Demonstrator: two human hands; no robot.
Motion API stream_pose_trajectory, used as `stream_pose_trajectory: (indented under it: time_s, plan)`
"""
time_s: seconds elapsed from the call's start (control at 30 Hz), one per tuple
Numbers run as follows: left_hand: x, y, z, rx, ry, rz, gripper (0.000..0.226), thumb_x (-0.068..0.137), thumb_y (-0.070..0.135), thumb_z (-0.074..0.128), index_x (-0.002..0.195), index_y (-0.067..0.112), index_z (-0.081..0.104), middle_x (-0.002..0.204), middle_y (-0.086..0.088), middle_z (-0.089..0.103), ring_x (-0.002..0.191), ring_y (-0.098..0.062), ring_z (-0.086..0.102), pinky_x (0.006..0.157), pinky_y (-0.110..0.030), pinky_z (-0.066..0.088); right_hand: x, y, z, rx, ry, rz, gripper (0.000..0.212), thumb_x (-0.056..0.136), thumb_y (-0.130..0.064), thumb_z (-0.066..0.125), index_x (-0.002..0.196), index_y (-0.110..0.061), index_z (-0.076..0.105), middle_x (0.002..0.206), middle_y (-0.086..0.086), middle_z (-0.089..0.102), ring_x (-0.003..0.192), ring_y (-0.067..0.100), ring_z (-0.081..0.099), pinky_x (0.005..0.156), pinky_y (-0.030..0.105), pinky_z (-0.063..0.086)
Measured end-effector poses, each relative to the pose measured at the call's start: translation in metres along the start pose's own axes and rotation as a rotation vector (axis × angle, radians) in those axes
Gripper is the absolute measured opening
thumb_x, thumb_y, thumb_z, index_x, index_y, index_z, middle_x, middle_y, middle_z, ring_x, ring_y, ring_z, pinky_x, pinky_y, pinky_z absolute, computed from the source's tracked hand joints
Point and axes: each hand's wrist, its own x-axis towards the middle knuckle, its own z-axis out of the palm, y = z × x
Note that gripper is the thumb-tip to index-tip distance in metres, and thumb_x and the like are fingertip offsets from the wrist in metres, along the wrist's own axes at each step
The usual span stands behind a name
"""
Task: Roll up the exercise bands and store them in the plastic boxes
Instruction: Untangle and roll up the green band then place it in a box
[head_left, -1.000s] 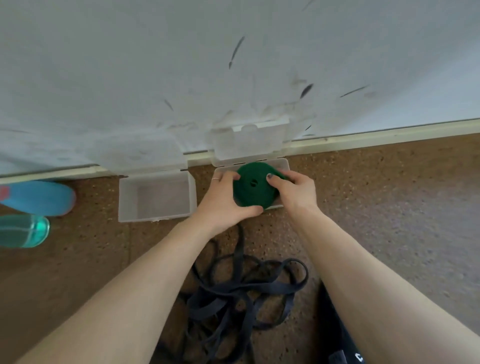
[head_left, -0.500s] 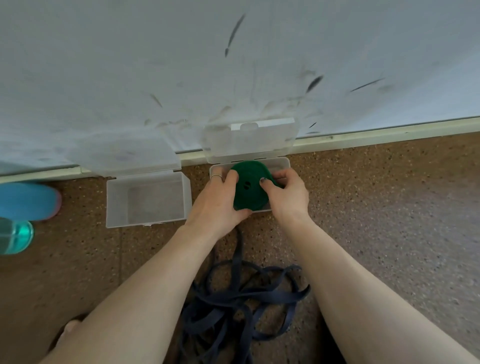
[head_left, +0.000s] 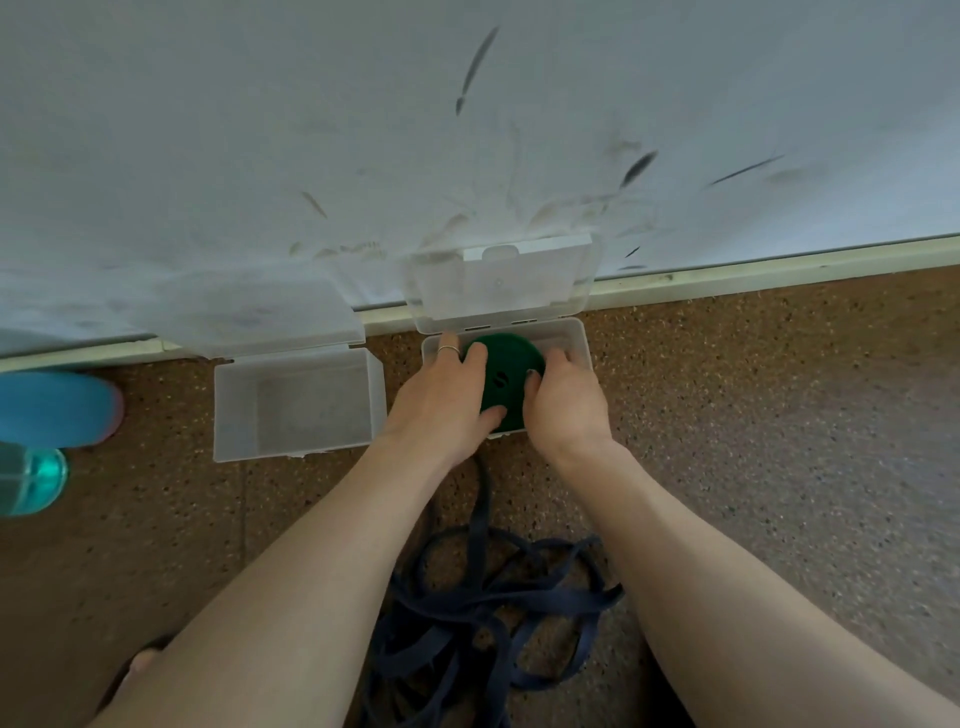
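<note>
A: Lower now than a second ago — green roll (head_left: 506, 382) has sunk from above the rim into the right box (head_left: 581, 340), both hands going down with it.

B: Left to right, then?

A: Far left, two bottles: blue bottle (head_left: 57, 408) lying against the wall, teal bottle (head_left: 28, 480) nearer. Next, left box (head_left: 298, 402), lid back against the wall, nothing seen inside. Just beside it, the right box, lid (head_left: 501, 286) also propped on the wall.

B: Hands?

A: Left hand (head_left: 441, 397) grasps the roll's left edge, fingers curled over the top, thumb under the near side; ring on one finger. Right hand (head_left: 563, 397) grips the right edge, fingertips on the roll's face.

B: Is the roll seated?

A: Partly in. Near edge sits at the front wall; cannot tell whether it touches the bottom.

B: Anything else?

A: Navy band (head_left: 488, 608), loose and tangled on the brown floor (head_left: 779, 441) between the forearms, one strand running up towards the right box.
</note>
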Motion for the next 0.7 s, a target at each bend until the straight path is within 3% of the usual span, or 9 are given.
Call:
stream_pose_trajectory:
  time_s: [0.17,0.3,0.47,0.6,0.7]
  plan:
    - [0.005,0.001,0.004,0.029,0.001,-0.019,0.058,0.089,0.040,0.074,0.132,0.013,0.045,0.134,-0.011,0.042,0.117,-0.029,0.052,0.083,-0.042,0.056,-0.003,-0.002,-0.003,-0.190,0.042,-0.070,0.030,0.103,-0.019,0.051,0.127,-0.004,0.063,0.138,0.012,0.049,0.126,0.029,0.047,0.098,0.036,0.045]
    - [0.007,-0.001,0.008,0.037,0.018,-0.022,0.061,0.087,0.040,0.076,0.132,0.014,0.045,0.134,-0.011,0.042,0.117,-0.028,0.051,0.083,-0.042,0.056,-0.002,-0.006,-0.007,-0.123,-0.020,-0.029,0.032,0.103,-0.022,0.051,0.126,-0.002,0.062,0.138,0.015,0.049,0.125,0.032,0.052,0.098,0.036,0.047]
    - [0.007,-0.002,0.010,0.072,0.017,-0.018,0.060,0.086,0.041,0.077,0.130,0.015,0.046,0.135,-0.010,0.041,0.117,-0.027,0.051,0.082,-0.041,0.056,0.001,-0.009,-0.010,-0.140,-0.110,-0.049,0.051,0.100,-0.021,0.055,0.145,-0.005,0.037,0.136,0.021,0.052,0.121,0.037,0.057,0.095,0.040,0.049]
    - [0.006,-0.003,0.000,0.150,-0.001,0.031,0.057,0.088,0.047,0.072,0.130,0.015,0.049,0.132,-0.011,0.045,0.121,-0.030,0.048,0.084,-0.042,0.052,-0.003,-0.010,-0.011,-0.202,-0.106,-0.108,0.051,0.097,-0.020,0.060,0.140,-0.006,0.036,0.139,0.021,0.049,0.130,0.037,0.049,0.102,0.042,0.046]
    - [-0.001,-0.007,-0.012,0.196,0.045,0.120,0.048,0.092,0.045,0.066,0.129,0.017,0.055,0.130,-0.008,0.048,0.119,-0.027,0.051,0.086,-0.039,0.050,-0.014,-0.009,-0.012,-0.361,-0.046,-0.181,0.063,0.095,-0.025,0.061,0.147,-0.005,0.034,0.147,0.021,0.044,0.140,0.037,0.037,0.112,0.042,0.037]
